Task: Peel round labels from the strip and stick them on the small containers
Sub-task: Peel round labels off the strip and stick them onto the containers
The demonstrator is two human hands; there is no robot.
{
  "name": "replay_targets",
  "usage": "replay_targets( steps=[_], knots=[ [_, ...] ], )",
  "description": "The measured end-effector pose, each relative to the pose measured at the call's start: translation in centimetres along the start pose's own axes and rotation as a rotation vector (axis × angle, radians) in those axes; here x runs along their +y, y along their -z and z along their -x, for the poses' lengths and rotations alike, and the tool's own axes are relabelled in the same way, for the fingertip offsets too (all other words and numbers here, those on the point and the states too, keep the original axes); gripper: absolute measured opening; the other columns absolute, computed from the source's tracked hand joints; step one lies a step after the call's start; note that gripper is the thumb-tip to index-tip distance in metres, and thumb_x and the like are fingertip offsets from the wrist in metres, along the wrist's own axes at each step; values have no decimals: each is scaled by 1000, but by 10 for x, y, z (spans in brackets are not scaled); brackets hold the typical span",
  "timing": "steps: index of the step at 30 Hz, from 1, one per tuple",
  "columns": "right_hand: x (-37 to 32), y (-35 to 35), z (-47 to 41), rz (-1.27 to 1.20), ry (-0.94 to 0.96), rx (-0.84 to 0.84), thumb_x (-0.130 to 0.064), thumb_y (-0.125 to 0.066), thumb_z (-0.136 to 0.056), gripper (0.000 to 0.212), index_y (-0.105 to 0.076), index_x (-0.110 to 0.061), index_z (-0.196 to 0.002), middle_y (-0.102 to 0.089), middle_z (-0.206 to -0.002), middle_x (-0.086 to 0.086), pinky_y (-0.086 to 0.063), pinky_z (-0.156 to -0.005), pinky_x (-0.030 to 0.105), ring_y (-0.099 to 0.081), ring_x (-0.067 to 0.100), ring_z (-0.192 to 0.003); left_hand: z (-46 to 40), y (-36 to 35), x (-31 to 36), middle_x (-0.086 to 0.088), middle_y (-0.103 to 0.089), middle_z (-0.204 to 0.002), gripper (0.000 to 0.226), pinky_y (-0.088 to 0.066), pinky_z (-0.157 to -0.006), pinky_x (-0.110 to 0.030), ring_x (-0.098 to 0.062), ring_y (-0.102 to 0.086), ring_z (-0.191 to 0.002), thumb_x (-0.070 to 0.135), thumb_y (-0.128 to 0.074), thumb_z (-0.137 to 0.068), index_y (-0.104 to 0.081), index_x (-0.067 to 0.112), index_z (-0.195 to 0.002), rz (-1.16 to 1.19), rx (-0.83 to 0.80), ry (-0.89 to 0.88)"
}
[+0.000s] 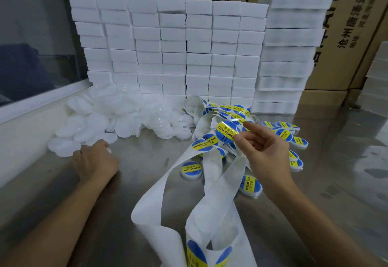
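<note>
Now | right hand (266, 151) pinches glossy round label (227, 130) | left hand (94, 159) on white containers (84, 128)

A steel table (147, 151) forms the work surface. Stacked white foam blocks (174, 46) stand behind it, backed by printed cardboard boxes (346, 36). A window (31, 36) with white sill runs along the left.

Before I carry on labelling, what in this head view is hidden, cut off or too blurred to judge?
- Left hand: its curled fingers face away, so whether it grips a white container is unclear.
- Backing strip: its near end runs off the bottom edge.
- Label pinched by the right hand: small print is too fine to read.
</note>
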State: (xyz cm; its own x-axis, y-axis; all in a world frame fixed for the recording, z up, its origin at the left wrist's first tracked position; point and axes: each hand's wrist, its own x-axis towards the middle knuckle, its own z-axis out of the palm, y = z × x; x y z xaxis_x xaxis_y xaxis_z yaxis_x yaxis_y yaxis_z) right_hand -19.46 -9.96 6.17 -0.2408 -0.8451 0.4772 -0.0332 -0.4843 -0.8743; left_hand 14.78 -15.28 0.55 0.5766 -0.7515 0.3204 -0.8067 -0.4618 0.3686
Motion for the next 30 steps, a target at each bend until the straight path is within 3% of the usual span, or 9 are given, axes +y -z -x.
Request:
replay_targets(
  steps=[3, 6, 8, 14, 19, 23, 26, 28, 30],
  knots=[
    [1, 2, -1, 59, 23, 16, -6, -77, -81, 24, -72, -29, -86, -74, -77, -14, -54, -68, 15, -69, 3, -72, 3, -4, 8, -21, -61, -118, 34, -33, -98, -41, -39, -45, -118, 19, -50, -92, -57, 12, -124, 102, -15, -6],
    [1, 3, -1, 60, 13, 31, -8, -76, -82, 21, -71, -28, -78, -73, -74, -11, -55, -64, 19, -67, 6, -69, 15, -1, 18, -16, -61, -119, 46, -40, -96, -44, -37, -43, -122, 21, -67, -83, -53, 11, -126, 354, -44, -24],
    [0, 2, 0, 94, 10, 18, -10, -75, -83, 17, -72, -27, -78, -73, -76, -9, -53, -61, 21, -66, 5, -67, 25, 3, 26, -13, -61, -117, 55, -43, -89, -44, -34, -43, -119, 24, -76, -76, -53, 11, -125, 377, -15, -115],
    [-1, 1, 2, 133, -17, -25, -19, -75, -85, 8, -71, -26, -86, -71, -88, -9, -51, -59, 24, -69, 9, -71, 48, 25, 54, -9, -65, -102, 47, -46, -69, -41, -32, -52, -98, 25, -83, -68, -60, 10, -107, 467, 316, -429],
    [-8, -8, 10, -27, -67, -165, -16, -75, -83, 33, -55, -25, -109, -75, -83, 2, -53, -64, 19, -70, 17, -76, 83, 48, 85, -11, -67, -104, 29, -45, -84, -29, -30, -57, -95, 15, -80, -71, -63, 2, -91, 637, 586, -870],
    [-11, -16, 19, -135, -90, -280, -23, -81, -70, 58, -47, -24, -117, -76, -89, 6, -56, -72, 23, -71, 18, -79, 114, 54, 107, -15, -67, -108, 22, -49, -85, -36, -33, -59, -95, 17, -75, -77, -65, -1, -84, 654, 594, -1086],
    [-12, -18, 21, -185, -105, -286, -15, -81, -70, 55, -50, -24, -114, -74, -85, 14, -54, -66, 21, -71, 19, -71, 126, 52, 114, -17, -67, -108, 19, -50, -84, -37, -35, -61, -94, 14, -75, -77, -67, -2, -83, 657, 574, -1159],
    [-12, -17, 21, -190, -112, -277, -13, -81, -69, 54, -51, -23, -113, -74, -83, 16, -54, -66, 22, -72, 20, -70, 128, 50, 115, -16, -66, -110, 23, -51, -84, -36, -33, -63, -98, 13, -78, -75, -66, -2, -87, 700, 504, -1155],
    [-12, -15, 20, -188, -116, -269, -18, -81, -65, 56, -50, -24, -112, -75, -84, 15, -56, -69, 26, -72, 23, -72, 128, 50, 115, -11, -64, -113, 34, -52, -86, -30, -25, -64, -103, 16, -82, -72, -64, 2, -97, 848, 334, -1033]
  ],
)
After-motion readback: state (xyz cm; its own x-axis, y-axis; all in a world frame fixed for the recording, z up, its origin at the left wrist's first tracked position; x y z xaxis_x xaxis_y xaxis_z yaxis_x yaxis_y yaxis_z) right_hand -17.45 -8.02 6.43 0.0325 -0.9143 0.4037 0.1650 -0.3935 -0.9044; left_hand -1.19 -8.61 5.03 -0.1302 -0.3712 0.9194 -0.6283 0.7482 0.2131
